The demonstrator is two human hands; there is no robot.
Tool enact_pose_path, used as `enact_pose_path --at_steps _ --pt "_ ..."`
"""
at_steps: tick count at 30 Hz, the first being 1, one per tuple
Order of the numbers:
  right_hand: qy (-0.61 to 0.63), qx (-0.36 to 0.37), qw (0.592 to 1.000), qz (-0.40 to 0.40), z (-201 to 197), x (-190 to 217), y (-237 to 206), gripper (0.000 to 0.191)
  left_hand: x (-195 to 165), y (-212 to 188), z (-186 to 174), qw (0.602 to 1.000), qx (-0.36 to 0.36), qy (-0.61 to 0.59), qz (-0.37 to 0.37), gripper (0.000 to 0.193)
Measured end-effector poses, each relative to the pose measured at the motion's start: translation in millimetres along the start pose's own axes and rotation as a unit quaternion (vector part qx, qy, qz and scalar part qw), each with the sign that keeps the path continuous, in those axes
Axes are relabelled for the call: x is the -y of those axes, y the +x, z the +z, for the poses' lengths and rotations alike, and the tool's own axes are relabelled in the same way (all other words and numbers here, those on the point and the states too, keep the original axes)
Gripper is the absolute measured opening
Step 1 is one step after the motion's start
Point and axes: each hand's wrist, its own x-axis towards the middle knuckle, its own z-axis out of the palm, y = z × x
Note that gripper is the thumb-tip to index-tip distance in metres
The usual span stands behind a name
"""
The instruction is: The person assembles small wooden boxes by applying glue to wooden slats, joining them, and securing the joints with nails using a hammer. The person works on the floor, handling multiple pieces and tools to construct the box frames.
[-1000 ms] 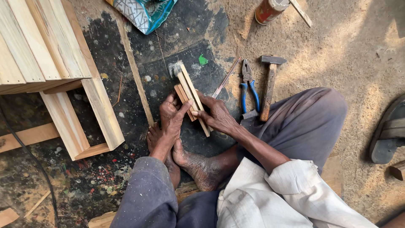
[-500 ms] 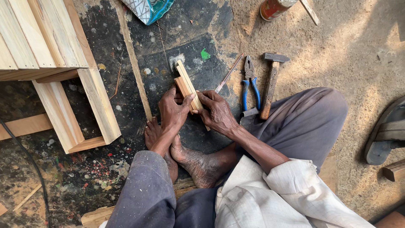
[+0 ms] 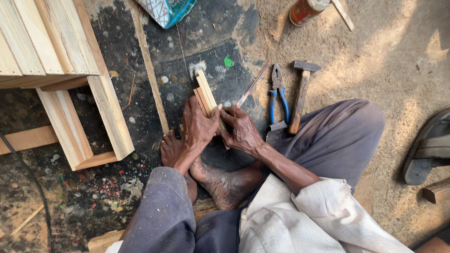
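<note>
I sit on the ground with my bare feet (image 3: 206, 168) together in front of me. Both hands grip a small bundle of short wooden strips (image 3: 205, 91) that points away from me at a slant. My left hand (image 3: 198, 124) wraps over the near end of the strips from the left. My right hand (image 3: 240, 130) presses against them from the right, fingers curled on the same end. The far ends of the strips stick out past my fingers.
Blue-handled pliers (image 3: 278, 96), a hammer (image 3: 301, 96) and a thin rod (image 3: 253, 85) lie on the ground to the right. A wooden frame (image 3: 70, 93) stands at left, a long thin slat (image 3: 150, 70) beside it. A can (image 3: 304, 10), a patterned bag (image 3: 166, 10) and a sandal (image 3: 429, 145) are nearby.
My hands have shifted slightly along the strips and drawn the bundle a little closer; the grip is tighter around its near end.
</note>
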Motion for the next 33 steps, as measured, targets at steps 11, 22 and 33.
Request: enact_pose_path --at_steps 11,22,33 --pt "-0.395 -0.045 0.917 -0.026 -70.6 -46.0 19.2 0.067 -17.8 67.8 -35.1 0.986 0.087 -0.04 0.139 0.059" --pt "-0.217 0.008 0.974 -0.061 -73.0 -64.3 24.0 0.042 16.6 80.4 -41.1 0.913 0.083 0.225 0.331 0.048" --pt "0.179 -0.149 0.969 0.086 -77.5 -68.8 33.1 0.004 57.0 7.1 -76.0 0.981 -0.158 0.006 0.114 0.094"
